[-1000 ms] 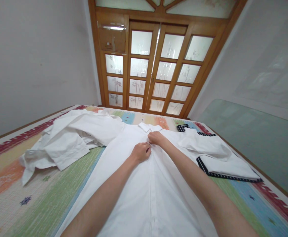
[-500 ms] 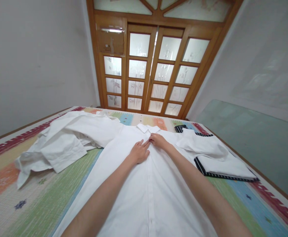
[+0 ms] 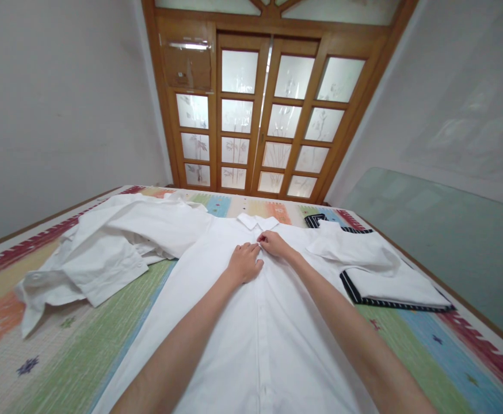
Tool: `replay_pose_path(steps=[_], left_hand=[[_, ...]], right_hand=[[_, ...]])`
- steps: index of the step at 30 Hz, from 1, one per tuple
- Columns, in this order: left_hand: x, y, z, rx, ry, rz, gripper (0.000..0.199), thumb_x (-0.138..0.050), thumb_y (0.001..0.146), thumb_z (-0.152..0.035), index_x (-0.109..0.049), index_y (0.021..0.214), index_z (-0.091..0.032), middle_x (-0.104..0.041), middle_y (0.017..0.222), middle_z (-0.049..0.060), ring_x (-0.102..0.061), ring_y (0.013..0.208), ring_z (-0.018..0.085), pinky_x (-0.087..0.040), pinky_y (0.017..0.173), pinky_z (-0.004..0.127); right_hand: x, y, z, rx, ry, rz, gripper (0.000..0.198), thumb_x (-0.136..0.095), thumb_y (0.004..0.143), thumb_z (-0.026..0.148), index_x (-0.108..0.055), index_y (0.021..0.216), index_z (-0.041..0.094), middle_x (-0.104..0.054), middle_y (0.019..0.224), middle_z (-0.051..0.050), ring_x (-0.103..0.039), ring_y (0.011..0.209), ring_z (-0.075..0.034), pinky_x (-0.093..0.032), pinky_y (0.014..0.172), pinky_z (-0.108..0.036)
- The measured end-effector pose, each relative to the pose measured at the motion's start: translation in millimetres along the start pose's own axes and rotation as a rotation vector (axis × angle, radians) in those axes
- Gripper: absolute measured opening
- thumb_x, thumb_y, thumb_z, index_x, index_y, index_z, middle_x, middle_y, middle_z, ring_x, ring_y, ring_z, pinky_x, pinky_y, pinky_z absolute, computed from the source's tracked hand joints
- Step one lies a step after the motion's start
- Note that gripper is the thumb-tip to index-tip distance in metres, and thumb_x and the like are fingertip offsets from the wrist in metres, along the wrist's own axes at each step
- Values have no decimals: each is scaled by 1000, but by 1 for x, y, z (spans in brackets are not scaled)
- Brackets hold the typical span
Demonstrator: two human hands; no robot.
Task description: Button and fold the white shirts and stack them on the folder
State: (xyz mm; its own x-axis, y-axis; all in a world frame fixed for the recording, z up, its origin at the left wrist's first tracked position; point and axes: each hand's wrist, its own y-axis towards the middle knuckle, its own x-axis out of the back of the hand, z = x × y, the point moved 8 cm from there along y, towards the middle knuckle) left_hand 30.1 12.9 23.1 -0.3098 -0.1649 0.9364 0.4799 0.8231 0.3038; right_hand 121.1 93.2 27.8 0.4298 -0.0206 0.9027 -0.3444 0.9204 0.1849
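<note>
A white collared shirt lies front side up before me, its collar at the far end and its button placket running down the middle. Just below the collar, my right hand pinches the placket edge between thumb and fingers. My left hand rests on the shirt beside it, its fingertips bent in at the same spot on the placket. Whatever button lies between the fingertips is too small to make out.
Crumpled white garments lie to the left on the striped patterned bedspread. A folded white garment with black striped trim lies to the right. A pale green panel leans along the right wall; wooden glazed doors stand beyond.
Both hands stay at the placket below the collar. The left fingers have bent in slightly and the right fingertips have shifted a little on the fabric. The view has tilted slightly.
</note>
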Motion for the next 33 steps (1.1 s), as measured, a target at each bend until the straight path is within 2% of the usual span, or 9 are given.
replay_pose_path(steps=[6, 12, 19, 23, 28, 33], left_hand=[[0, 0, 1, 25, 21, 4, 37, -43, 90, -31, -54, 123, -17, -61, 129, 10, -50, 120, 25, -39, 98, 42], [0, 0, 2, 44, 17, -9, 37, -44, 90, -32, -54, 122, -15, -61, 127, 12, -51, 119, 25, -39, 98, 41], [2, -1, 2, 46, 12, -8, 36, -46, 90, -31, -55, 121, -15, -60, 129, 12, -51, 121, 24, -39, 98, 40], [4, -2, 1, 50, 7, -1, 35, -46, 89, -30, -55, 120, -16, -60, 129, 11, -51, 120, 25, -39, 98, 41], [6, -2, 3, 46, -16, -15, 34, -48, 88, -29, -57, 118, -16, -58, 132, 11, -51, 122, 25, -40, 99, 40], [8, -3, 14, 173, -16, -46, 23, -46, 87, -21, -64, 100, -17, -68, 107, 10, -61, 102, 22, -44, 94, 35]], right_hand=[[-5, 4, -15, -129, 183, 34, 15, -61, 75, 12, -73, 85, 11, -74, 80, -6, -64, 70, -15, -47, 69, -23], [-5, 2, -20, -151, 292, -2, 13, -62, 71, 10, -72, 78, 11, -73, 76, -5, -62, 69, -14, -45, 66, -21], [-8, -5, -25, -222, 475, 29, 11, -61, 73, 15, -71, 78, 14, -61, 55, 4, -50, 50, -10, -41, 56, -21], [-8, -5, -29, -264, 463, 1, 11, -62, 74, 16, -71, 80, 14, -62, 55, 3, -50, 48, -10, -41, 54, -21], [-1, -5, -19, -135, 311, -129, 14, -61, 72, 10, -73, 78, 15, -72, 75, -3, -62, 70, -13, -45, 69, -22], [0, -9, -2, 16, 120, -144, 12, -64, 74, 17, -73, 81, 15, -71, 78, -4, -61, 73, -15, -45, 73, -24]])
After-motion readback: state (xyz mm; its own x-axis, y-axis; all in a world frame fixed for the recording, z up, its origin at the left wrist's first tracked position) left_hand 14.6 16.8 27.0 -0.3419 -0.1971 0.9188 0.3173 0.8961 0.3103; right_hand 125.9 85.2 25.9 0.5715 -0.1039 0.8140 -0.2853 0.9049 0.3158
